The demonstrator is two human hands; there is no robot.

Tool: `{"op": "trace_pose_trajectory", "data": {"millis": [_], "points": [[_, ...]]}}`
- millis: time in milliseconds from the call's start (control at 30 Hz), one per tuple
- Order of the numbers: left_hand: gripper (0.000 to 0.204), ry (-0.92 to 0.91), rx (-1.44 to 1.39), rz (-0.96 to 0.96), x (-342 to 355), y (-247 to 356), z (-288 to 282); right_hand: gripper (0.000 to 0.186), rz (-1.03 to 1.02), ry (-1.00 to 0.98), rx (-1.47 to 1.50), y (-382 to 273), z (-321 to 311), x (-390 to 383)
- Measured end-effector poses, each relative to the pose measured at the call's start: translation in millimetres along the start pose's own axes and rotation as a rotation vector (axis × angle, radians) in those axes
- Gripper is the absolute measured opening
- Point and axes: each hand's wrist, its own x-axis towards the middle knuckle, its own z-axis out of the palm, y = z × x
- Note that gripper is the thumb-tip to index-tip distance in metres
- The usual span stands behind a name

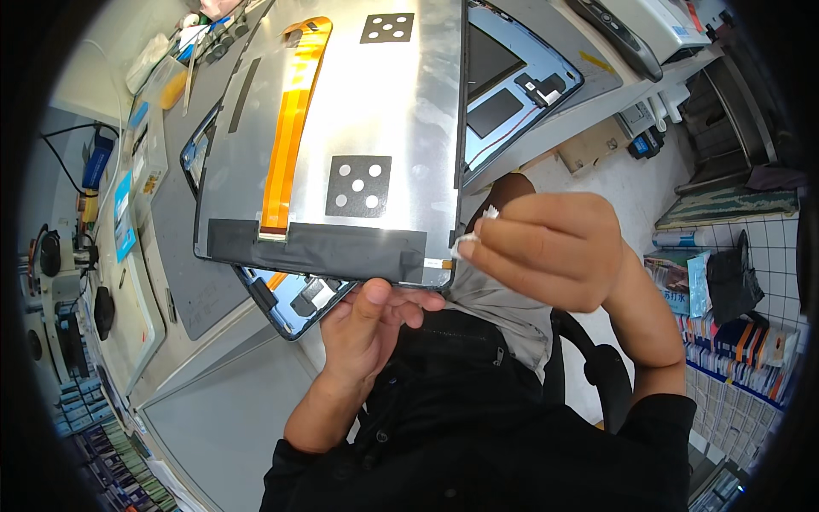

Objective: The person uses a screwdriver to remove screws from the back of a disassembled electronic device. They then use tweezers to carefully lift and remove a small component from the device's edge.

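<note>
A tablet display panel (405, 111) lies with its silver metal back upward, tilted over the bench edge. An orange flex cable (286, 154) runs down it to a black tape strip (341, 246) along the near edge. My left hand (363, 328) grips that near edge, thumb on the rim and fingers partly hidden underneath. Just off the panel's near right corner, my right hand (554, 247) pinches a small crumpled white piece (468, 245), perhaps tissue or wipe. Beneath the panel sits an opened blue tablet housing (546, 55) with dark parts inside, mostly covered.
The grey work mat (200, 290) covers the bench under the tablet. A clear plastic box (153, 158) and a white tray (132, 324) stand at the left. At the far right is a white device (665, 30). A wire rack (725, 375) holds packets beyond my right arm.
</note>
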Motion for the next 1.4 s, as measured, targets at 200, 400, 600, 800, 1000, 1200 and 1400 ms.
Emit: {"op": "trace_pose_trajectory", "data": {"millis": [200,400,600,800,1000,1200,1400], "points": [[0.046,0.005,-0.017,0.014,0.0,-1.6,-1.1,0.026,-0.028,0.044,-0.036,-3.5,4.1,0.5],[0.047,0.003,-0.038,0.006,1.1,-0.8,0.3,0.024,-0.043,0.044,-0.021,-3.6,3.7,0.7],[0.047,0.007,-0.019,0.014,1.3,-1.2,0.7,0.025,0.025,0.025,-0.005,-1.6,2.7,1.5],[0.047,-0.008,-0.030,0.027,1.2,-2.4,0.8,0.020,-0.035,-0.008,0.125,-21.7,1.9,0.6],[0.048,0.023,-0.008,0.008,-0.3,-3.9,0.3,0.023,0.274,-0.023,0.170,-21.1,-8.3,-9.1],[0.050,0.028,-0.003,0.008,0.0,-3.4,0.3,0.030,0.421,-0.118,0.081,-25.3,-13.3,-7.7],[0.050,0.034,0.011,0.005,1.3,-1.1,2.4,0.036,0.303,-0.041,-0.154,-25.6,-0.9,-2.7]]}}
